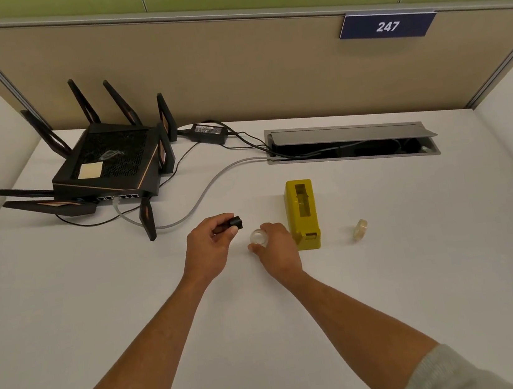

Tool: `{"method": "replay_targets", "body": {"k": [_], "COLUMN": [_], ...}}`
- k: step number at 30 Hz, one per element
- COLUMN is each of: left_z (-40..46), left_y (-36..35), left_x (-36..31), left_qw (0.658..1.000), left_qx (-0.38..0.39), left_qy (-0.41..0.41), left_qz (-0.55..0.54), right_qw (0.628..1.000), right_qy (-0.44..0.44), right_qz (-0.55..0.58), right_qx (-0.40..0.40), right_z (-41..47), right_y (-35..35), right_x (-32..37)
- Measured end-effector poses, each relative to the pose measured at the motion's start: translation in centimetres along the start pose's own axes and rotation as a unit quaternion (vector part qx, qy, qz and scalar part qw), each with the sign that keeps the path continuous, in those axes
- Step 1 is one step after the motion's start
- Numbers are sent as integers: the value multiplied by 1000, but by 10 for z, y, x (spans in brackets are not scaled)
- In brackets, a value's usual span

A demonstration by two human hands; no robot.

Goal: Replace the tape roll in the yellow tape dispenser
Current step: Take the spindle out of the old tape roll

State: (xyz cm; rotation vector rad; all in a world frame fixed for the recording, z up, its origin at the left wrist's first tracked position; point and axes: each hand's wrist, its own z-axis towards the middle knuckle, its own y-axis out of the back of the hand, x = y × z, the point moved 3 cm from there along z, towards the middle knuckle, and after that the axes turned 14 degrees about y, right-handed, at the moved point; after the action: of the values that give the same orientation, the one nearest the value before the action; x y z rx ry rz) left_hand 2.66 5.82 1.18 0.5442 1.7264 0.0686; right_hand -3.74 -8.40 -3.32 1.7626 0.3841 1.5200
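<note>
The yellow tape dispenser (303,214) stands upright on the white desk, its roll slot empty. My left hand (209,246) is closed around a small black spindle (235,222) that pokes out past my fingers. Just left of the dispenser, my right hand (277,248) grips a clear tape roll (259,237) resting on or just above the desk. A second, yellowish tape roll (360,229) stands on its edge to the right of the dispenser, apart from both hands.
A black router (108,168) with several antennas sits at the back left, one antenna (147,220) reaching toward my left hand. A grey cable (203,194) curves across the desk. A power brick (209,132) and an open cable hatch (352,142) lie along the back partition.
</note>
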Motion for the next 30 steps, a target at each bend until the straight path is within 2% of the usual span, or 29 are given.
{"method": "replay_targets", "body": {"k": [9,13,19,26,30], "left_z": [7,9,5,-4,-7], "left_y": [2,0,-14,-41,-54], "left_x": [5,6,1,-13,-20], "left_qw": [1000,1000,1000,999,998], "left_qx": [5,6,23,51,63], "left_qy": [11,9,5,8,6], "left_qz": [1,4,4,-7,-4], "right_qw": [996,997,995,979,963], "right_qy": [24,31,59,81,6], "right_qz": [-81,-74,-24,6,46], "right_qx": [18,8,-71,-188,-265], "right_z": [6,1,-9,-21,-32], "right_y": [-14,-11,14,89,135], "right_x": [2,0,4,-4,-29]}}
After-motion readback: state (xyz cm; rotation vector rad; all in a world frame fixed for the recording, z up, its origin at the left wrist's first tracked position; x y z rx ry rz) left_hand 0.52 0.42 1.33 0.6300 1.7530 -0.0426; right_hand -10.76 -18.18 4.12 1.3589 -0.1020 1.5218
